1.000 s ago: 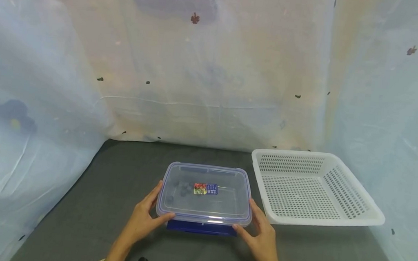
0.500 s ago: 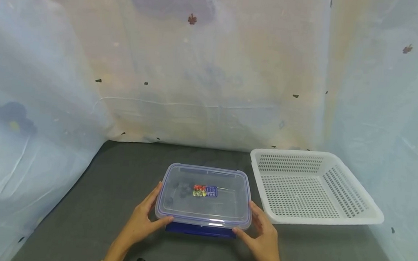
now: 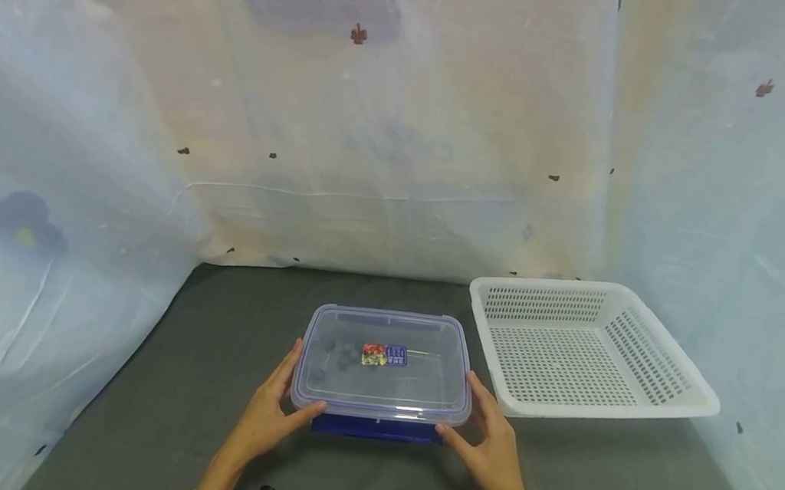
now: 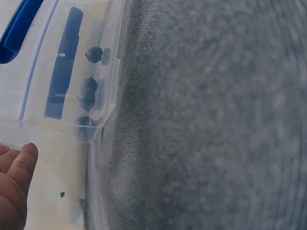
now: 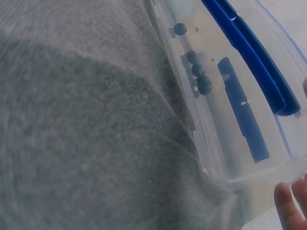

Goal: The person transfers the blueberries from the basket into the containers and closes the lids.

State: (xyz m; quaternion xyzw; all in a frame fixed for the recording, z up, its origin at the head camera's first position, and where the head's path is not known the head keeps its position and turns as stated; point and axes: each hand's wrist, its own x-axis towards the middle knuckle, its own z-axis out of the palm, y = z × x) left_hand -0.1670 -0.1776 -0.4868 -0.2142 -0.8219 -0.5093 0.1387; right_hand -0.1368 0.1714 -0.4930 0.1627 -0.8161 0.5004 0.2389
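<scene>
A clear plastic food storage box (image 3: 381, 390) with a purple-rimmed lid is held between both hands at its near corners. My left hand (image 3: 268, 416) grips the left corner, thumb on the front rim, fingers along the side. Mirroring it, my right hand (image 3: 491, 441) holds the right corner the same way. A blue latch (image 3: 378, 428) shows below the front rim; in the right wrist view another latch (image 5: 244, 112) appears through the box. Several small dark round things (image 5: 204, 84) lie inside. A printed label (image 3: 384, 355) marks the lid. In the left wrist view, fingertips (image 4: 29, 153) are at the box's edge.
A white perforated plastic basket (image 3: 590, 368) stands to the right, near the box's far right corner. Dark grey cloth (image 3: 239, 341) covers the table. Pale patterned sheets (image 3: 409, 123) hang behind and on both sides.
The box dips slightly toward me half a second ago and is back at about its former height now. Both hands keep the same hold; the basket stays put.
</scene>
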